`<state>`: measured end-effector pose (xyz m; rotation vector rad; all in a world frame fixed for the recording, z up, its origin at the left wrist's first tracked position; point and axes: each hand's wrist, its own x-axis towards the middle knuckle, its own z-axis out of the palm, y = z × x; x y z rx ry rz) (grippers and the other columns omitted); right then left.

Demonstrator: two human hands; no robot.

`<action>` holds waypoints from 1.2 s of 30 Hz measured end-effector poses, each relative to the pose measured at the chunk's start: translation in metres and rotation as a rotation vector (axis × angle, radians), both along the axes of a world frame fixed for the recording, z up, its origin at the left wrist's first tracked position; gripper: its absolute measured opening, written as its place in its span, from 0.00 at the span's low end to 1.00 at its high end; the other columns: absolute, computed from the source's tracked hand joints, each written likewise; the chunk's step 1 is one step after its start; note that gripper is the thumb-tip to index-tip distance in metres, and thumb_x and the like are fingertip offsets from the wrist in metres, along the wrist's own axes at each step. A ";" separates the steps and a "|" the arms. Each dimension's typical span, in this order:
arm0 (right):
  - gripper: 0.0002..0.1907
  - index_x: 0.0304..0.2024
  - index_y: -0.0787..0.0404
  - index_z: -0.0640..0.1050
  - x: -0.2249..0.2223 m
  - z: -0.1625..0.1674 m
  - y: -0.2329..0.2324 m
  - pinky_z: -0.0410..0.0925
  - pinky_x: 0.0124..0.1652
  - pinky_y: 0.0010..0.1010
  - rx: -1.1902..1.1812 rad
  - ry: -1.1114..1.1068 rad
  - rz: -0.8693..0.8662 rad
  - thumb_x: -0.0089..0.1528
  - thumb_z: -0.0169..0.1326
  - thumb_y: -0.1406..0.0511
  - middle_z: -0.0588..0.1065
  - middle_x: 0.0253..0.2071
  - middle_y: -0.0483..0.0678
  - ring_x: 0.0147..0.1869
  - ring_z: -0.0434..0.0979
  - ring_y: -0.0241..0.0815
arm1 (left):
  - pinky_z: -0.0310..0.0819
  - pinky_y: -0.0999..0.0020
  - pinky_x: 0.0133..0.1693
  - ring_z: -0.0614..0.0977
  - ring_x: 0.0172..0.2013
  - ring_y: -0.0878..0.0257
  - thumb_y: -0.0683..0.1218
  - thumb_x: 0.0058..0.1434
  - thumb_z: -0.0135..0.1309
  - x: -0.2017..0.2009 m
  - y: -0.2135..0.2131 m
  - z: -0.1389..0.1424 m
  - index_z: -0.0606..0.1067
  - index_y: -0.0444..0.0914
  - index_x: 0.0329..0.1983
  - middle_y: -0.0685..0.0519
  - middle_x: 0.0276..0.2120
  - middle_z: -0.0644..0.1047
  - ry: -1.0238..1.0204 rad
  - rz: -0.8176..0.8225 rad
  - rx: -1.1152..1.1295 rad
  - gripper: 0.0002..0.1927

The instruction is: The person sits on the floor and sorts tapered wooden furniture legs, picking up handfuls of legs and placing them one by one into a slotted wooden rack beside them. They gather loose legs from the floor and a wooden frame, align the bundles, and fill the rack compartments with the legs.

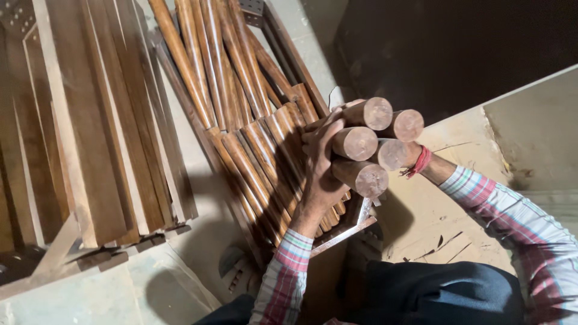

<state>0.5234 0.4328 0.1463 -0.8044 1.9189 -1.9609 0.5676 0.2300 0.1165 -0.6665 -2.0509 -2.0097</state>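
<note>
Currently both hands are closed on a bundle of five round wooden rods (373, 147), left hand (322, 171) in front, right hand (404, 157) mostly hidden behind, held above the rack (352, 225) where many rods (259, 156) lie stacked, slats (102, 132) far left untouched.

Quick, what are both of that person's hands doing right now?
Left hand: closed around a bundle of round wooden rods, gripping near their cut ends.
Right hand: hidden behind the same bundle; only its wrist with a red thread shows, so its grip cannot be told.
</note>
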 end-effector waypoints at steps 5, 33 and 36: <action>0.42 0.64 0.64 0.65 0.000 -0.002 0.000 0.67 0.63 0.39 0.009 0.004 0.005 0.54 0.73 0.59 0.71 0.62 0.55 0.65 0.71 0.45 | 0.60 0.45 0.78 0.61 0.77 0.45 0.48 0.56 0.73 0.004 0.002 0.004 0.51 0.51 0.78 0.46 0.78 0.56 0.073 -0.004 0.024 0.54; 0.40 0.68 0.64 0.63 -0.319 -0.129 -0.077 0.72 0.57 0.33 0.145 -0.005 -0.251 0.57 0.67 0.71 0.73 0.56 0.48 0.59 0.74 0.39 | 0.87 0.51 0.37 0.88 0.33 0.50 0.46 0.50 0.69 -0.342 -0.049 -0.062 0.65 0.16 0.57 0.34 0.42 0.82 -0.668 0.120 0.334 0.40; 0.43 0.74 0.63 0.57 -0.388 -0.114 -0.108 0.66 0.70 0.37 -0.102 -0.079 -0.220 0.61 0.64 0.76 0.67 0.68 0.49 0.73 0.68 0.42 | 0.77 0.50 0.57 0.75 0.59 0.45 0.45 0.56 0.75 -0.445 -0.071 -0.054 0.39 0.18 0.69 0.26 0.60 0.63 -0.486 0.192 0.055 0.61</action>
